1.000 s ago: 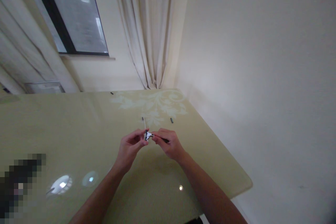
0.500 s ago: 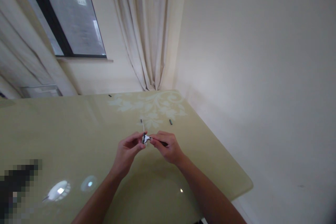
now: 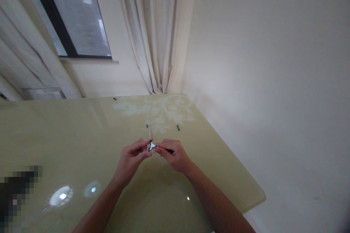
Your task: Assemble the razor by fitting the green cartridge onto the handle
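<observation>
Both hands meet over the near middle of the table. Between the thumb and fingers of my left hand [image 3: 131, 158] is the narrow dark head of what looks like a razor [image 3: 152, 146], held upright. Its silver neck tapers to the right. My right hand [image 3: 175, 154] is closed around its dark handle [image 3: 170, 151], partly hidden by the fingers. Just beyond the left fingertips lies a thin whitish stick or cord [image 3: 149, 131] with a dark end; its near end is hidden. A small dark rectangular piece [image 3: 178, 127] rests beyond my right hand.
The glossy yellow-green table [image 3: 68, 134] has a white floral pattern and a rounded right corner. Another tiny dark piece [image 3: 115, 99] lies at its far edge. A wall [image 3: 259, 80] runs along the right; curtains [image 3: 153, 36] hang behind. A blurred dark shape [image 3: 16, 189] is at lower left.
The view has shifted slightly. Both hands keep their grip on the razor, which sits a touch lower in the picture. The loose pieces stay put on the table.
</observation>
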{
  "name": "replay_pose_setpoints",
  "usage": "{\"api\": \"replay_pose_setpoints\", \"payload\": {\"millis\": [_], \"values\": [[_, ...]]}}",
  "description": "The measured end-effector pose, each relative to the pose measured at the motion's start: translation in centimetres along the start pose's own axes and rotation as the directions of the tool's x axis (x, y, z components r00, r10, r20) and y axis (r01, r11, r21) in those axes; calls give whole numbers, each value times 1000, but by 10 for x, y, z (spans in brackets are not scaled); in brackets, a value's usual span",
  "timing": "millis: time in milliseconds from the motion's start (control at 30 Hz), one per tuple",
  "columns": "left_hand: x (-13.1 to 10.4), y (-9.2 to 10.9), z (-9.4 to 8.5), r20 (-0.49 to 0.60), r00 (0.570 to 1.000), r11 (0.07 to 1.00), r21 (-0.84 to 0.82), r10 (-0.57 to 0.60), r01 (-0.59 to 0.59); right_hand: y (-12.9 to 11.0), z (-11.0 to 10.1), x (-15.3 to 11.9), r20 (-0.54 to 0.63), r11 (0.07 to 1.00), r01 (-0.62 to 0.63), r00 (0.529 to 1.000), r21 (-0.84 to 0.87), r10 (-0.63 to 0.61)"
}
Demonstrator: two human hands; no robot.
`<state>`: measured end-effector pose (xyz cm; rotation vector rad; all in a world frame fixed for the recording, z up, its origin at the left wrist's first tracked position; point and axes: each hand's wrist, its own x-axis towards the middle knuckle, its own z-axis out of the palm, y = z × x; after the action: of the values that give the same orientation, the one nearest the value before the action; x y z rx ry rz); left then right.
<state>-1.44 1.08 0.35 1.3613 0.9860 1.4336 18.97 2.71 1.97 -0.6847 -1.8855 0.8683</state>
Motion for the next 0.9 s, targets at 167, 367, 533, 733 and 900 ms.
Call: {"api": "replay_pose_setpoints", "payload": {"millis": [167, 367, 533, 733, 900], "values": [[-1, -1, -2, 39, 999, 999, -37, 1, 1, -1, 0, 0, -24, 995, -39, 999, 91, 42], [-2, 3, -3, 76, 997, 999, -33, 21, -19, -3, -1, 0, -23, 994, -67, 997, 89, 69], [-2, 1, -1, 48, 999, 1000, -29, -8, 10, -4, 3, 1, -44, 995, -92, 995, 39, 94], [2, -16, -4, 51, 999, 992, 125, -2, -4, 5, 2, 3, -18, 996, -85, 996, -35, 85], [2, -33, -6, 66, 996, 842, 532, 64, -89, 31, -27, 9, -180, 977, -142, 977, -161, 113]]}}
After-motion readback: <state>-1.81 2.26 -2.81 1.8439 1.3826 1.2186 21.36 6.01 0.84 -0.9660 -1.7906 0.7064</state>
